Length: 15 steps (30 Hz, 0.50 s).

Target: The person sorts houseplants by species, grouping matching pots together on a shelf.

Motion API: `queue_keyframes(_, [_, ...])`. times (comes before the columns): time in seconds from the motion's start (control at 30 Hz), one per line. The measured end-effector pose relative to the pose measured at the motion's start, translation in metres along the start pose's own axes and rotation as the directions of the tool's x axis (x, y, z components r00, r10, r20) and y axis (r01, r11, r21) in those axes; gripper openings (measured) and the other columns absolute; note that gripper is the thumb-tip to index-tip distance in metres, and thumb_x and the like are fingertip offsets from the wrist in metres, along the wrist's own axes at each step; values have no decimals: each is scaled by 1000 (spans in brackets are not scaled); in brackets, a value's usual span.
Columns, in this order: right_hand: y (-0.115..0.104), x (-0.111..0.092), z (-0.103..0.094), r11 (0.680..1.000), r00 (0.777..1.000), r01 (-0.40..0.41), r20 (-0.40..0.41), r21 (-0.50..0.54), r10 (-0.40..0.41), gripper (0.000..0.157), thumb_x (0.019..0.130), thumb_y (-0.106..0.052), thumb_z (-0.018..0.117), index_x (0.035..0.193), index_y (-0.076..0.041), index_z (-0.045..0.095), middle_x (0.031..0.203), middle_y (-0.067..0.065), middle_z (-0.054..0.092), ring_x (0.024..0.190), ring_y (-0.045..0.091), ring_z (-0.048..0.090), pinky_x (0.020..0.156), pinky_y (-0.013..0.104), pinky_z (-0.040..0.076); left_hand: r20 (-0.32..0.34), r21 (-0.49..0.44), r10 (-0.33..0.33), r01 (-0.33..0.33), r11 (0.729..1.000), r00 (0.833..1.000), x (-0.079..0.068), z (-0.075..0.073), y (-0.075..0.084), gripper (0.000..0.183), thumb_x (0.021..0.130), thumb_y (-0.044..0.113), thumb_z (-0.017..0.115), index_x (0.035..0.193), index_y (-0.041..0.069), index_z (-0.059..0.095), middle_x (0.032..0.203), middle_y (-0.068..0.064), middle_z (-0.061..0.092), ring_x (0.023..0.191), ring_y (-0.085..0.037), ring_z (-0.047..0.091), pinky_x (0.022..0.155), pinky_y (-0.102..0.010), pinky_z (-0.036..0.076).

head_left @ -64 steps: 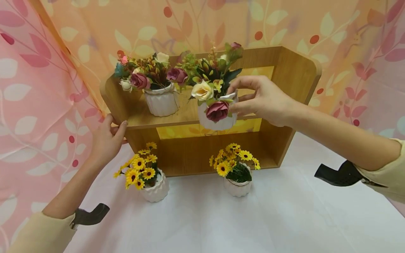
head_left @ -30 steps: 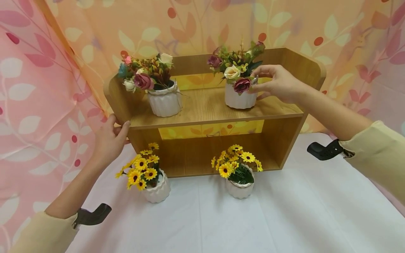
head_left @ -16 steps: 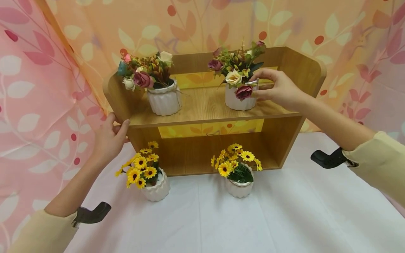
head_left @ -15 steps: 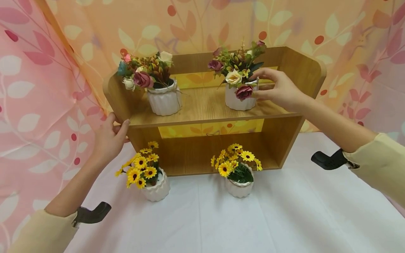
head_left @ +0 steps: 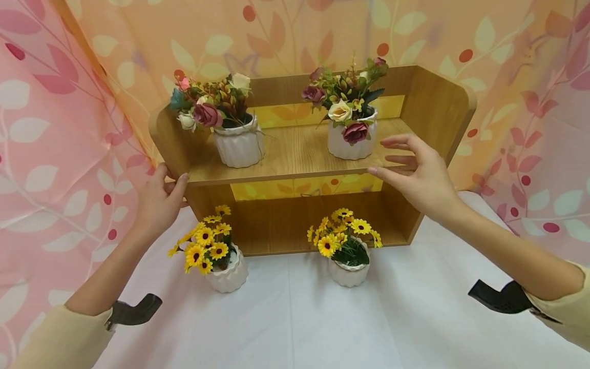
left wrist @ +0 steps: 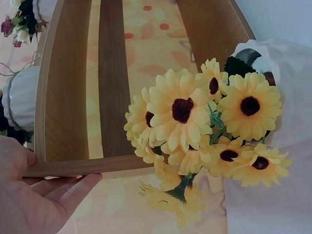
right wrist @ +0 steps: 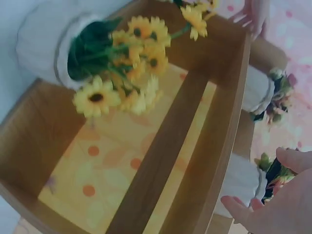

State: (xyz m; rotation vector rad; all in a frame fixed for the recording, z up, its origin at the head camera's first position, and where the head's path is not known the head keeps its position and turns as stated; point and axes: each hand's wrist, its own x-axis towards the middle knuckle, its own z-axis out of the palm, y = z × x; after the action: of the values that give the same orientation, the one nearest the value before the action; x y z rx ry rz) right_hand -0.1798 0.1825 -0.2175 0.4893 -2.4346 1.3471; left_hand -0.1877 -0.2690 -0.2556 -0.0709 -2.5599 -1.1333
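At the left end of a two-tier wooden shelf [head_left: 295, 151], my left hand [head_left: 159, 200] grips the side panel, thumb in front and fingers against its outer face in the left wrist view. My right hand [head_left: 417, 174] is off to the right of a white flowerpot [head_left: 345, 146] with artificial roses, fingers spread and apart from it. That pot stands upright on the upper board, toward the right. Another white flowerpot [head_left: 239, 148], with mixed artificial roses, stands on the same board at the left.
On the white cloth [head_left: 290, 318] before the shelf stand two white pots of yellow artificial sunflowers, the left pot [head_left: 229, 277] near my left forearm and the right pot [head_left: 349, 274]. A floral curtain [head_left: 286, 36] hangs behind.
My right hand carried the right rose pot back onto the upper board, then let go and drew away to the right and down. The left hand stayed on the shelf.
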Motion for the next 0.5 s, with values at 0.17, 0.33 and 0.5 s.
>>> queue_keyframes(0.17, [9,-24,6,999,1000,30,3,-11,-30,51,91,-16,75,134,-2,53,133,17,58,117,38,63,86,8,49,-5,7,1,-1,1000,1000,-1,1,0,47,106,37,44,129,-4,40,134,-31,55,116,-49,61,60,-11,53])
queue_keyframes(0.33, [22,-49,18,992,995,87,-33,-96,-90,42,88,-14,78,124,-3,60,123,12,63,113,31,64,91,7,46,-3,1,7,-7,1000,1000,-1,1,0,48,106,37,44,130,-4,40,132,-31,55,116,-50,61,59,-9,52])
queue_keyframes(0.5, [39,-71,30,987,988,108,-96,-122,-120,35,82,-6,83,111,-3,64,107,8,66,98,7,65,87,4,47,-4,-4,6,-6,1000,1000,0,1,0,48,106,37,44,129,-5,40,131,-31,56,116,-50,61,59,-8,51])
